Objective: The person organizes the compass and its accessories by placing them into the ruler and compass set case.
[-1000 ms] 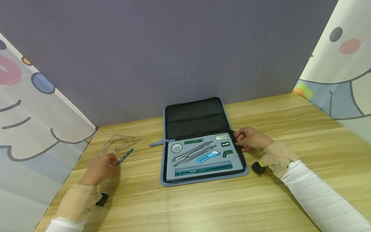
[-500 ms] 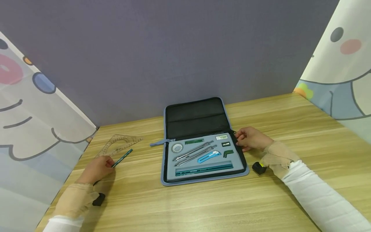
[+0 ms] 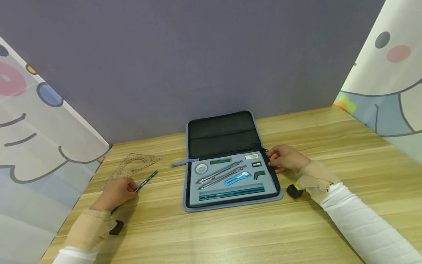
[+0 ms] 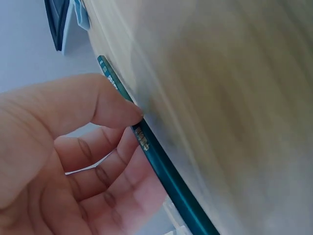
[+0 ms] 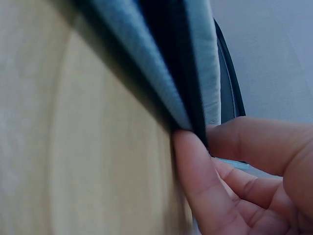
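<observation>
My left hand (image 3: 118, 192) pinches a dark green pencil (image 3: 146, 181) between thumb and fingers, over the left part of the table. In the left wrist view the pencil (image 4: 166, 171) slants past the thumb tip, gold print on its barrel. A clear set square (image 3: 135, 163) lies just beyond that hand, partly hidden by it. My right hand (image 3: 287, 159) pinches the right side of an open zip case (image 3: 230, 208); the right wrist view shows thumb and finger on the case's edge (image 5: 195, 98). Two metal compasses (image 3: 221, 173) and a blue cutter (image 3: 237, 178) lie in its grey insert.
Also in the insert are green pencils (image 3: 230, 193), a round white dial-like piece (image 3: 201, 168), an eraser (image 3: 251, 156) and a sharpener (image 3: 256, 164). A blue strap (image 3: 181, 162) sticks out leftward. A grey partition (image 3: 211, 66) stands behind the table.
My left hand has gone slightly left, then back right with the pencil, whose far end now reaches further right. The pencil's rear end now shows behind the hand. The right hand stays at the case.
</observation>
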Action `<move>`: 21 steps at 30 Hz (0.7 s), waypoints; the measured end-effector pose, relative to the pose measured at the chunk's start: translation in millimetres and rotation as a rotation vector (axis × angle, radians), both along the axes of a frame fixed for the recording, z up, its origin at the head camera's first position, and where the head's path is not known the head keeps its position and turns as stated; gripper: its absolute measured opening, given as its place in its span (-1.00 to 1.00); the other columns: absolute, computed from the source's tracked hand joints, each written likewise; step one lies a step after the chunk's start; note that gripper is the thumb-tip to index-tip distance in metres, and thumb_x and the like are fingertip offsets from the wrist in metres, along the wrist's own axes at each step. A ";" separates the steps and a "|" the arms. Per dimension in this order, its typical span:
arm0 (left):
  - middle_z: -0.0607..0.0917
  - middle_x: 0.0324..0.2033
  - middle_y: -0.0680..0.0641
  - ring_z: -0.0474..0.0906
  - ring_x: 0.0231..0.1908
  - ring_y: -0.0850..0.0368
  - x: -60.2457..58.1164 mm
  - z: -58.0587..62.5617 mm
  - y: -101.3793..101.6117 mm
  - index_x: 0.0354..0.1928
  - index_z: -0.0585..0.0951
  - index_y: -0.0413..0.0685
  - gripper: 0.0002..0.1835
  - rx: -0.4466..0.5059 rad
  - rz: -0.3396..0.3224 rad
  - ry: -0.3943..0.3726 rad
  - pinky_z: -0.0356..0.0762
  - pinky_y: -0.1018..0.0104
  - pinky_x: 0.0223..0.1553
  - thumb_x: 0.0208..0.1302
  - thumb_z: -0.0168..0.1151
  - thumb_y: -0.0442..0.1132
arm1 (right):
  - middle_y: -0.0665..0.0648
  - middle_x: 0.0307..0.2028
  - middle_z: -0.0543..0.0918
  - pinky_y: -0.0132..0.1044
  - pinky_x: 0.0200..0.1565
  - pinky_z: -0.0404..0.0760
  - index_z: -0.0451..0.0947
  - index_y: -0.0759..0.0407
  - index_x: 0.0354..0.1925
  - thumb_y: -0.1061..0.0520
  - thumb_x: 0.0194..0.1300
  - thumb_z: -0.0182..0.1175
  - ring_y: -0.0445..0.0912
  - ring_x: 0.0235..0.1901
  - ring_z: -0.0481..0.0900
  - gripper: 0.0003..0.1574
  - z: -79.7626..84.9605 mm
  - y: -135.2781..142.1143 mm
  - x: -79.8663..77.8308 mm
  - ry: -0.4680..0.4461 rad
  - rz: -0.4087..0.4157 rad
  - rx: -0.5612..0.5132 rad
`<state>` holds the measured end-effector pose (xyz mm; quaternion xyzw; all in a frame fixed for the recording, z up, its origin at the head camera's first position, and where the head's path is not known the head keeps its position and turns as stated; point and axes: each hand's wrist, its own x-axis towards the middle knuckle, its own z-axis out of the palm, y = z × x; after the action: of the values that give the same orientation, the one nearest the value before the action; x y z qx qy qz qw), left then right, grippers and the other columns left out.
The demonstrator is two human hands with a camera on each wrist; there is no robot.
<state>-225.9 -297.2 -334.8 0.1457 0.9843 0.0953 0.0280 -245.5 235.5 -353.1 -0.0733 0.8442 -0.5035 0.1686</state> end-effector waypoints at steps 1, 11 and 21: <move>0.59 -0.54 0.03 0.49 -0.48 0.17 0.3 0.2 2.1 -0.45 0.58 -0.19 -0.86 -0.004 -0.004 0.002 0.46 0.22 -0.41 -0.09 0.35 -0.34 | 0.17 -0.34 0.43 -0.30 -0.40 0.64 0.27 0.59 0.03 0.39 0.20 0.10 -0.14 -0.46 0.51 -0.55 -0.1 -0.1 -0.2 -0.003 -0.004 0.001; 0.59 -0.53 0.06 0.46 -0.49 0.17 7.4 9.9 32.5 -0.44 0.58 -0.12 -0.88 0.016 -0.067 0.022 0.42 0.20 -0.42 -0.08 0.31 -0.38 | 0.17 -0.34 0.43 -0.29 -0.40 0.64 0.27 0.60 0.02 0.39 0.20 0.10 -0.15 -0.45 0.51 -0.55 0.1 -0.2 0.1 0.002 0.004 0.001; 0.55 -0.57 0.14 0.40 -0.54 0.30 16.7 13.9 68.7 -0.49 0.55 -0.03 -0.82 0.036 -0.208 0.104 0.38 0.33 -0.46 -0.14 0.32 -0.44 | 0.16 -0.36 0.42 -0.30 -0.40 0.64 0.26 0.60 0.02 0.39 0.21 0.08 -0.15 -0.44 0.53 -0.57 0.4 -0.6 0.1 -0.003 -0.003 -0.008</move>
<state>-209.2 -228.4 -320.9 0.2522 0.9622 0.1019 -0.0160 -245.4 234.9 -352.7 -0.0720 0.8421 -0.5071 0.1688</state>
